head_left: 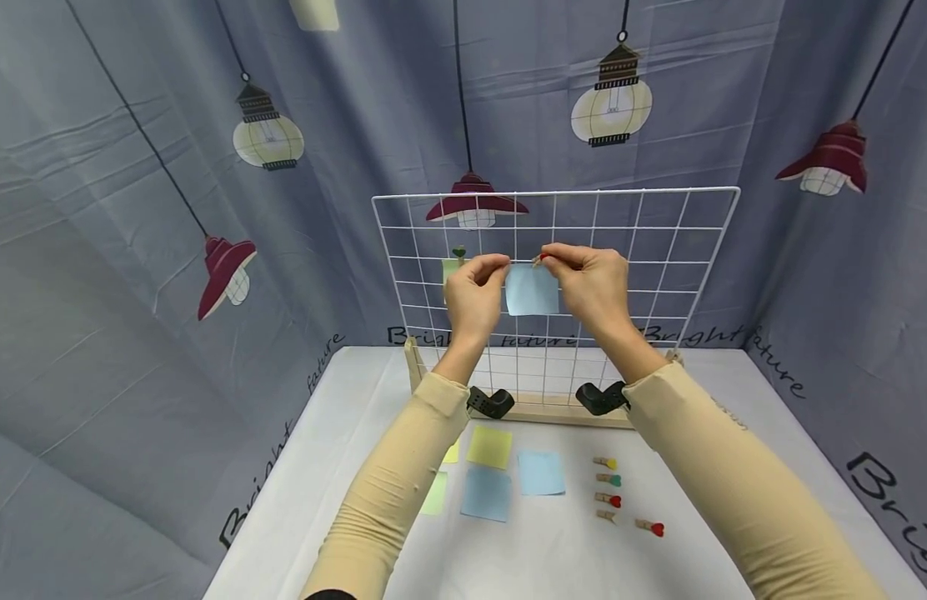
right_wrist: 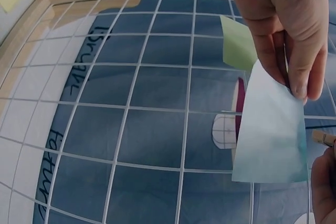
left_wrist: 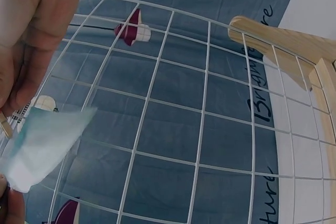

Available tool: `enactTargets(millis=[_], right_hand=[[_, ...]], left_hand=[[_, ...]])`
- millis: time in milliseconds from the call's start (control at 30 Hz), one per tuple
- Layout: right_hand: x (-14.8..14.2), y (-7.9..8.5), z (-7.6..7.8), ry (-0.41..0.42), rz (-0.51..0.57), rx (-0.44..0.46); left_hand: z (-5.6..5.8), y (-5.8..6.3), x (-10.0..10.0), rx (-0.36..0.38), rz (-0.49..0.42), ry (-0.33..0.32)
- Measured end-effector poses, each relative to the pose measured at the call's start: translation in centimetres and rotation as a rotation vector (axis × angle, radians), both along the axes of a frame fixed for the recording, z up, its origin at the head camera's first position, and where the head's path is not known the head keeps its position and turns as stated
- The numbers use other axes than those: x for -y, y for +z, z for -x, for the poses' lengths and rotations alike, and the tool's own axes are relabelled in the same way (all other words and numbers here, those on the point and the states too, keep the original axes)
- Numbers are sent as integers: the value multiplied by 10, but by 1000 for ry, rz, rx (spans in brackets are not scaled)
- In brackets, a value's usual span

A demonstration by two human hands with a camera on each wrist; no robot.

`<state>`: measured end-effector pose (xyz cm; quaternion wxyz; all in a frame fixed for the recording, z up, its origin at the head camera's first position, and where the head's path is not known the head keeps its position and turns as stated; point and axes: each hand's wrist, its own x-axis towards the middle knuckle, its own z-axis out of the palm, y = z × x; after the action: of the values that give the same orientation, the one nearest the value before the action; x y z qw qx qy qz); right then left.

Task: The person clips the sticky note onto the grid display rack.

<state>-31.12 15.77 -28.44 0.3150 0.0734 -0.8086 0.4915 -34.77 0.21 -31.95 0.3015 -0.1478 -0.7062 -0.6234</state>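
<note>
A light blue sticky note (head_left: pixel 533 292) is held up against the white wire grid (head_left: pixel 658 292). My left hand (head_left: pixel 474 302) pinches its upper left corner between thumb and fingertips. At its upper right edge, my right hand (head_left: pixel 594 287) pinches a small wooden clothespin with a red heart. In the right wrist view the clothespin (right_wrist: pixel 321 138) shows beside the note (right_wrist: pixel 270 129), apart from its edge. A pale green note (right_wrist: pixel 237 43) hangs on the grid behind the left hand, under a green-heart clothespin (head_left: pixel 459 252).
On the white table (head_left: pixel 553 550) lie a yellow note (head_left: pixel 489 447), two blue notes (head_left: pixel 541 473), and partly hidden notes behind the left sleeve. Several small clothespins (head_left: pixel 608 500) lie at the right. A wooden base (head_left: pixel 546 412) supports the grid; a patterned curtain hangs behind.
</note>
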Motion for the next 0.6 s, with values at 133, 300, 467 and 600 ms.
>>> enactTargets(millis=[133,300,467,600], right_hand=[[1,4,1,-24,-29,-32],[2,9,3,-49,-31,-55],[3,7,4,-50,-51,-58],[4,2,5,-51,-66,-56]], left_hand=[[2,2,-1,-16,-5,1],[3,5,-2,-51,-3,8],[2,3,0,-61,3,15],[1,-2,0,-56,10,18]])
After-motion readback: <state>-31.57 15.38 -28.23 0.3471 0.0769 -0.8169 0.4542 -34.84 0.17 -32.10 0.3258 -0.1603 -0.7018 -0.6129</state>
